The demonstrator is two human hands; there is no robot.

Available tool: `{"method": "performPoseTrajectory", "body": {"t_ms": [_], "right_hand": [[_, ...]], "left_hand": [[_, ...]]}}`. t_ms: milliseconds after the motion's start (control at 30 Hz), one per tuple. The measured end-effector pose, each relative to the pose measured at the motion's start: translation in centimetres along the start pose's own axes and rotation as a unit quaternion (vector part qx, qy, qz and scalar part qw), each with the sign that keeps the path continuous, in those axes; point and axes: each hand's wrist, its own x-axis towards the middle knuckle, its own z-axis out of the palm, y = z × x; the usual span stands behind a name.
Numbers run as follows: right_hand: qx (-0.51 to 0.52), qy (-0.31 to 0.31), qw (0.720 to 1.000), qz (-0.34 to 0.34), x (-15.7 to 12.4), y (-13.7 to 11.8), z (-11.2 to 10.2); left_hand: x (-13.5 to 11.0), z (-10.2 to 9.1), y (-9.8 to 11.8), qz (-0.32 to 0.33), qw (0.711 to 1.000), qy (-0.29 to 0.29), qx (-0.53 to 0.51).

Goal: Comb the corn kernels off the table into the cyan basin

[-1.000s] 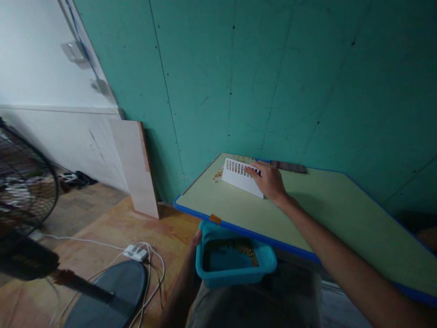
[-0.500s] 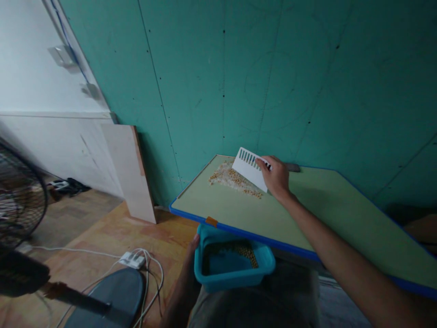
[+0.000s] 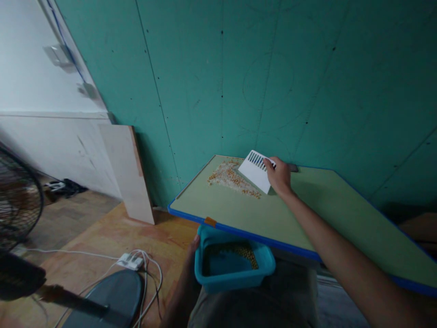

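My right hand point(image 3: 280, 176) grips a white slotted plastic scraper point(image 3: 256, 175) by its upper right corner, tilted over the table. To the left of its lower edge lies a spread pile of yellow soybean-like beans mixed with whitish grains point(image 3: 228, 179). Below the table's front edge, my left hand point(image 3: 194, 248) is closed on the left side of a teal plastic basin point(image 3: 235, 274); most of those fingers are hidden behind it. Inside the basin, beans point(image 3: 251, 255) gather along the far right side.
The pale green table point(image 3: 273, 221) has a blue edge and an orange clip point(image 3: 210, 222). A dark flat object point(image 3: 292, 168) lies by the green wall point(image 3: 205, 68). At left are a fan point(image 3: 20, 200), a power strip point(image 3: 130, 261) with cables, and a leaning board point(image 3: 131, 177).
The scraper has moved slightly right, away from the pile, and leans back more. My left hand and the basin stay in place. The view has shifted slightly.
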Motion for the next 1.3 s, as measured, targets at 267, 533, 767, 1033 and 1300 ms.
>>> {"method": "performPoseTrajectory", "body": {"t_ms": [267,533,767,1033,1300], "right_hand": [[0.029,0.136,0.983,0.124,2.1,2.3,-1.3],[-0.079,0.18,0.98,0.03,2.9,3.7,-5.9],[-0.191,0.158,0.968,0.045,3.1,5.4,-7.6],[-0.231,0.15,0.957,0.092,2.9,4.9,-7.9],[-0.241,0.147,0.951,0.123,2.3,5.4,-7.0]], "left_hand": [[-0.6,0.1,-0.4,-0.042,0.999,0.003,0.007],[0.8,-1.2,-0.1,-0.034,0.999,0.013,-0.016],[-0.6,-0.2,0.3,-0.024,0.999,0.024,0.014],[0.0,-0.7,0.1,-0.03,0.999,0.011,-0.009],[0.4,-1.0,0.2,0.012,1.0,0.026,-0.008]]}}
